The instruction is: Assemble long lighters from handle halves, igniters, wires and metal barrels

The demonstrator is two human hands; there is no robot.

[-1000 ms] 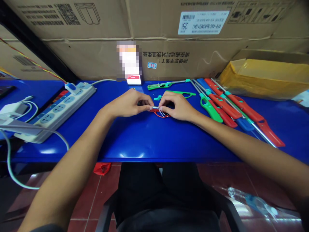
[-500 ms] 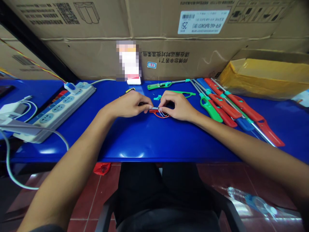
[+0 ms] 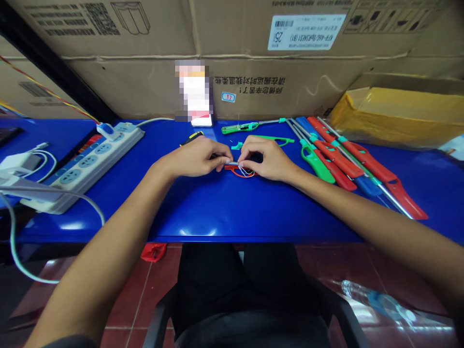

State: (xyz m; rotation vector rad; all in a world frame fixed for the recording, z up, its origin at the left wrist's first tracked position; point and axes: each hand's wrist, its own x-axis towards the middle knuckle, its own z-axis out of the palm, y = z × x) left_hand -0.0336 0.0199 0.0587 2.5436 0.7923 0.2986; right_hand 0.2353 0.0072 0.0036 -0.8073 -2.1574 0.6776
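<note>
My left hand (image 3: 201, 157) pinches one end of a small silver metal piece (image 3: 234, 163) between thumb and fingers. At its other end, the closed thumb and forefinger of my right hand (image 3: 270, 159) grip it too. Directly below lies a red lighter casing (image 3: 237, 170), partly covered by my fingers. Thin white wires (image 3: 247, 171) loop out beside my right fingertips. Behind my right hand are a green lighter casing half (image 3: 282, 141) and a small turquoise part (image 3: 237, 145). A yellow and black tool (image 3: 194, 137) shows partly behind my left hand.
Several long-necked lighters (image 3: 337, 159) lie piled at the right, near a yellow-taped carton (image 3: 398, 116). One opened green lighter (image 3: 241, 128) rests at the back. A lit phone (image 3: 197, 96) leans on cardboard. At the left are a power strip (image 3: 90, 162) and white cables (image 3: 78, 192).
My left fingertips have shifted slightly right, closer to my right fingertips. Less of the silver piece shows between them. Otherwise the view has barely changed.
</note>
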